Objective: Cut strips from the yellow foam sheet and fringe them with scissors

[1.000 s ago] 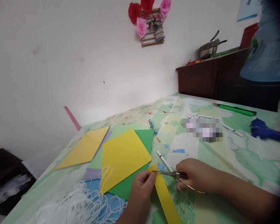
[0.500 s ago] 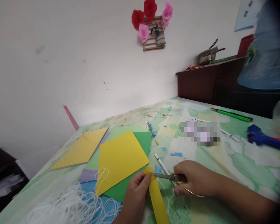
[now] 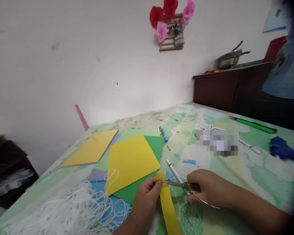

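Observation:
My left hand pinches a long yellow paper strip near its top end, where the edge is cut into a fine fringe. The strip hangs down past the bottom of the view. My right hand is closed on the gold handles of a pair of scissors. Their blades point left and meet the strip just beside my left fingertips. Behind the scissors a white marker lies slanted on the table. Small blue paper scraps are scattered beyond it.
Yellow sheets overlap green, purple and blue ones on the left. A tangle of white cord covers the front left. At the right lie a green utility knife and a blue tool. A dark cabinet stands behind.
The view has shifted a little to the left, so things appear further right. Both hands keep their hold, and the fringe at the strip's top looks more spread.

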`<state>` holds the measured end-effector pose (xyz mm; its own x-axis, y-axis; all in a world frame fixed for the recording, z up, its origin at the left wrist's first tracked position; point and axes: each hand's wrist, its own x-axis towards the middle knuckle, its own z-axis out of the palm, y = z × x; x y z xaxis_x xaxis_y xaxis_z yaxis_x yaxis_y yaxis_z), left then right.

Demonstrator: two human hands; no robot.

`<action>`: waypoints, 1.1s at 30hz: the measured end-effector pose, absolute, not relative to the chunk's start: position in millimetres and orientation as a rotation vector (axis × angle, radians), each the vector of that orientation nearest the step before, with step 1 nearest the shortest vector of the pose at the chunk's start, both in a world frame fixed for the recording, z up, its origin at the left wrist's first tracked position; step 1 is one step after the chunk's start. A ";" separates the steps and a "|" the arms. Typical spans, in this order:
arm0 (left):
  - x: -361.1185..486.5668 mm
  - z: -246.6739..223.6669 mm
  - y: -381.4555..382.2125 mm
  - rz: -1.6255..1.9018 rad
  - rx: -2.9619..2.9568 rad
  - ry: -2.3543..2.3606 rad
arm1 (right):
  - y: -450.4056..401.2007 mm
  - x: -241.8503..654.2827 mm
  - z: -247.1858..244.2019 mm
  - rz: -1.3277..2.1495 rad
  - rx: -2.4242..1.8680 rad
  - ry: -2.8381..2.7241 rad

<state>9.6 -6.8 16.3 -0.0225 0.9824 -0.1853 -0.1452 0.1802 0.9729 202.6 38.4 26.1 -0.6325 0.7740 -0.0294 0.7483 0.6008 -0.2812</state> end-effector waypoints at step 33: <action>14.2 12.2 -3.4 1.227 0.877 1.186 | 40.0 199.3 21.6 0.348 -1.282 -2.710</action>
<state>14.2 -3.4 12.2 -0.0604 0.9800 -0.1895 -0.2229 0.1718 0.9596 199.3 40.0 21.6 -0.6330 0.7741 0.0129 0.7458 0.6141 -0.2582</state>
